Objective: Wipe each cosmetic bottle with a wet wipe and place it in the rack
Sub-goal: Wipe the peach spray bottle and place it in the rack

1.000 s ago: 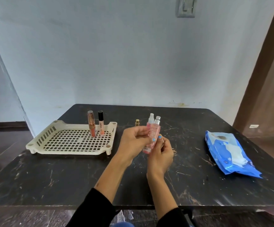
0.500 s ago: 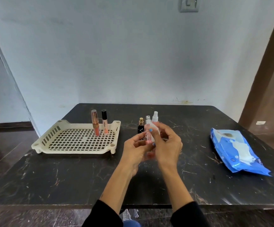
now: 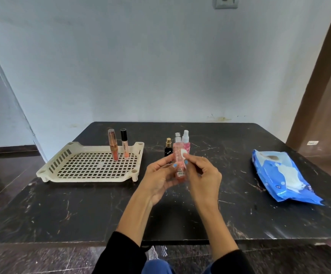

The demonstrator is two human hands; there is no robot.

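Observation:
A pink bottle with a silver cap (image 3: 179, 155) is held upright over the middle of the black table (image 3: 81, 210). My left hand (image 3: 157, 177) grips it from the left and my right hand (image 3: 203, 175) pinches it from the right, both thumbs on its front. A small white patch shows by my right fingertips; I cannot tell what it is. Just behind stand a small black bottle with a gold cap (image 3: 168, 149) and a pink spray bottle with a white top (image 3: 186, 142). The cream rack (image 3: 65, 156) at the left holds two upright lip-gloss tubes (image 3: 113, 145) (image 3: 124, 144).
A blue pack of wet wipes (image 3: 283, 175) lies on the right side of the table. The wall runs close behind the table's far edge. A brown door frame (image 3: 318, 86) stands at the right.
The pink bottle has gone from tilted to upright. My right hand has shifted from beneath it to its right side. Both hands stay on the bottle.

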